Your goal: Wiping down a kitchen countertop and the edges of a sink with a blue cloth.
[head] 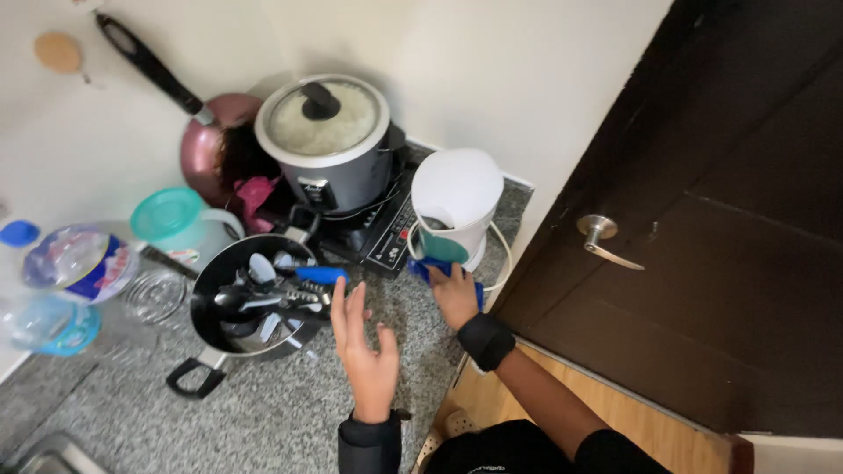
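Note:
My right hand (pixel 455 297) presses a blue cloth (pixel 430 269) against the base of a white electric kettle (pixel 457 202) that stands near the counter's right edge. My left hand (pixel 364 351) hovers open above the speckled grey counter (pixel 290 412), fingers spread, holding nothing. It is just right of a black pot (pixel 204 298) filled with several utensils, one with a blue handle (pixel 320 275).
A grey rice cooker (pixel 329 145) sits on a black induction hob (pixel 386 237) at the back. A pink pan (pixel 211 140) leans on the wall. A teal-lidded container (pixel 171 215), plastic bottles (pixel 75 263) and a glass (pixel 154 297) stand left. A dark door (pixel 702 246) is right.

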